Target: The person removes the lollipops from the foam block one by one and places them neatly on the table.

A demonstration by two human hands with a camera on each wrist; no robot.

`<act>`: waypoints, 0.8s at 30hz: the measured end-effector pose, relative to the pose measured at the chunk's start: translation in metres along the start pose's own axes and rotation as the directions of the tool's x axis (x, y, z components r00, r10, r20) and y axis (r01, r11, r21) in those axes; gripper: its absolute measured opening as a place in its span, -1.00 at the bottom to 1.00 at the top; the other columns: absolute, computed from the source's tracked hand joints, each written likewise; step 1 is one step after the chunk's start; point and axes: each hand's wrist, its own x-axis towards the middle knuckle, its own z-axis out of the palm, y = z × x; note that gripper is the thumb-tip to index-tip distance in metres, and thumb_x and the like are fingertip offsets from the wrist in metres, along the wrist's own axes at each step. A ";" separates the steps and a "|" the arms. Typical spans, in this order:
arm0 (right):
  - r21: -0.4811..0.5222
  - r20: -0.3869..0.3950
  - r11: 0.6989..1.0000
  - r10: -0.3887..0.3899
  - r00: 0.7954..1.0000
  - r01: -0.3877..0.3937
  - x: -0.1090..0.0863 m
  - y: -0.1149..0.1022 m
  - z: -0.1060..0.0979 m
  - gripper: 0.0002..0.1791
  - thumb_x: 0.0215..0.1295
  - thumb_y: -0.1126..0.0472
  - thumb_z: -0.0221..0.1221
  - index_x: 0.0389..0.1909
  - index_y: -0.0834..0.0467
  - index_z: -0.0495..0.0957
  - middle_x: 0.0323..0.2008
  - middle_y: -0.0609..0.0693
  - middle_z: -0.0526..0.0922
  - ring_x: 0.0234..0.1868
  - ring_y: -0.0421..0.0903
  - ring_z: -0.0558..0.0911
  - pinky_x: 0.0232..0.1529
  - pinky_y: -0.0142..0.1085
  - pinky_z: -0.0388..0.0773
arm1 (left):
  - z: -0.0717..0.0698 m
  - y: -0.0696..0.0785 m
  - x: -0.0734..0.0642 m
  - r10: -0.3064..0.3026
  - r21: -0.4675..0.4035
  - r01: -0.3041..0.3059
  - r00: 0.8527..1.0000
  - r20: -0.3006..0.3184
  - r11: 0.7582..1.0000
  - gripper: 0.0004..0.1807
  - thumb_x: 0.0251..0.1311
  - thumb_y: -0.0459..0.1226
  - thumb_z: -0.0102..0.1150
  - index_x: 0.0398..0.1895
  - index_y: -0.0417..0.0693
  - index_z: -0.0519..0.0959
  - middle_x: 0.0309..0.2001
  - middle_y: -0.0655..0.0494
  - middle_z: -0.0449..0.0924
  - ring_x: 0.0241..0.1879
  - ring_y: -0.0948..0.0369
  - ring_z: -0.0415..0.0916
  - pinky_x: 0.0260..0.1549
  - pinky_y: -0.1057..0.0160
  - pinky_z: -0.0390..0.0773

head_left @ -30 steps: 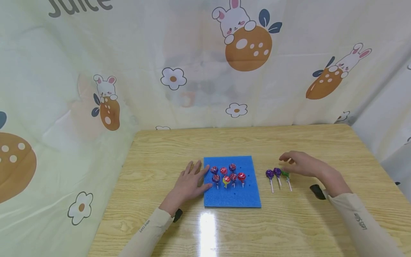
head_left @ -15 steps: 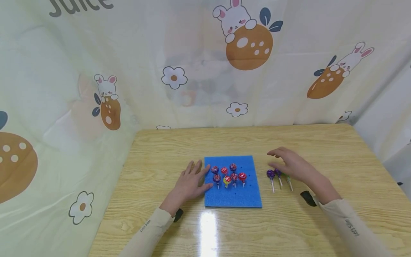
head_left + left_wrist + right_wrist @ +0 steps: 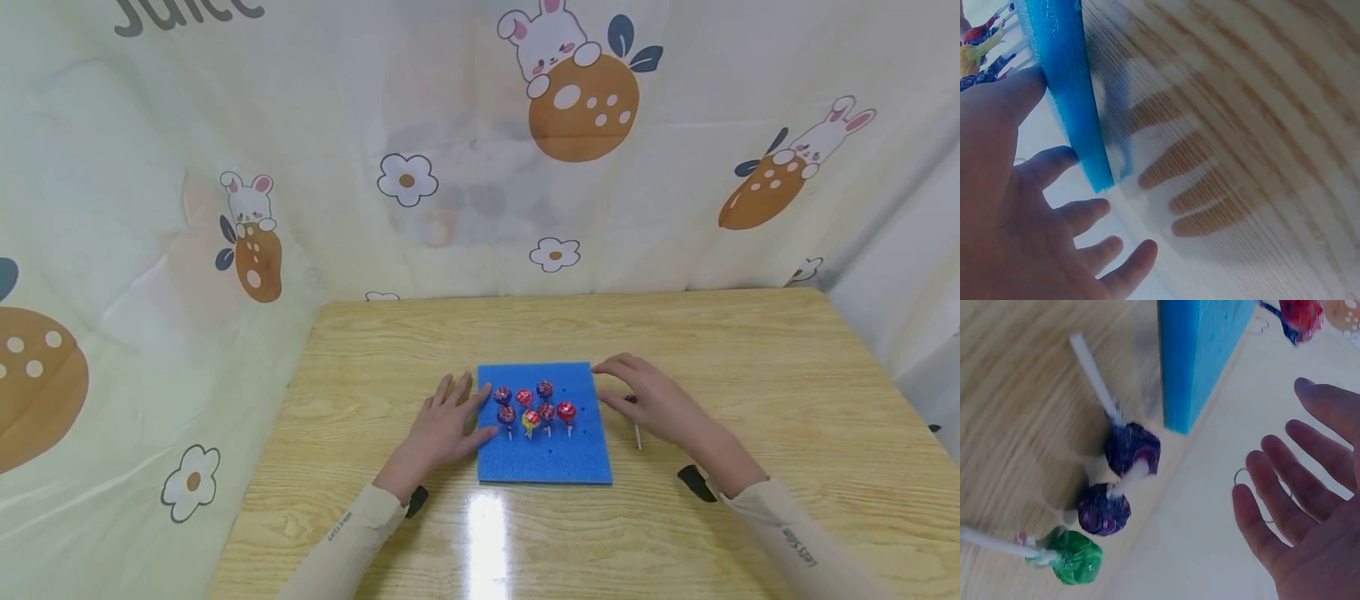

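A blue foam block (image 3: pixel 543 462) lies on the table with several lollipops (image 3: pixel 531 419) standing upright in it. Straight fingers and thumb of my left hand (image 3: pixel 435 429) touch its left edge; in the left wrist view they are at the foam's side (image 3: pixel 1063 81). My right hand (image 3: pixel 663 404) hovers at the block's right edge with fingers spread, holding nothing. Below it, in the right wrist view, lie two purple lollipops (image 3: pixel 1129 449) (image 3: pixel 1104 511) and a green lollipop (image 3: pixel 1079 557). In the head view the right hand hides most of them.
The wooden table (image 3: pixel 390 350) reaches back to a curtain (image 3: pixel 330 150) printed with rabbits and flowers. Small holes dot the foam to the right of the standing lollipops. A black wrist device (image 3: pixel 697 483) sits below the right wrist.
My right hand has moved left, from over the loose lollipops to the block's right edge, now covering most of them. My left hand has stayed on the foam's left edge.
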 end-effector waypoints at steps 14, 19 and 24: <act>-0.117 -0.138 0.945 -0.320 0.937 0.305 -0.003 -0.012 0.020 -0.46 -0.01 0.27 0.52 0.06 0.14 0.63 0.00 0.04 0.66 0.06 0.04 0.64 0.00 -0.02 0.67 | -0.004 0.001 -0.001 0.004 -0.017 -0.004 1.000 0.001 1.000 -0.19 0.39 0.27 -0.05 0.61 0.22 0.08 0.63 -0.06 -0.11 0.60 -0.22 -0.23 0.40 -0.38 0.14; -0.131 -0.117 0.943 -0.323 0.939 0.307 -0.005 -0.018 0.027 -0.41 -0.04 0.21 0.55 0.08 0.15 0.61 0.04 0.04 0.64 0.10 0.05 0.61 0.05 -0.01 0.64 | -0.003 0.001 0.000 0.007 -0.009 -0.007 1.000 -0.005 1.000 -0.19 0.39 0.26 -0.05 0.61 0.22 0.09 0.63 -0.06 -0.12 0.60 -0.22 -0.23 0.40 -0.38 0.14; -0.156 -0.113 0.952 -0.282 0.953 0.263 -0.006 -0.023 0.034 -0.43 0.04 0.13 0.52 0.10 0.14 0.60 0.07 0.05 0.62 0.13 0.05 0.60 0.09 0.01 0.62 | -0.004 0.002 -0.001 0.005 -0.015 -0.005 1.000 -0.005 1.000 -0.19 0.40 0.26 -0.04 0.61 0.21 0.09 0.63 -0.06 -0.12 0.60 -0.22 -0.23 0.40 -0.39 0.13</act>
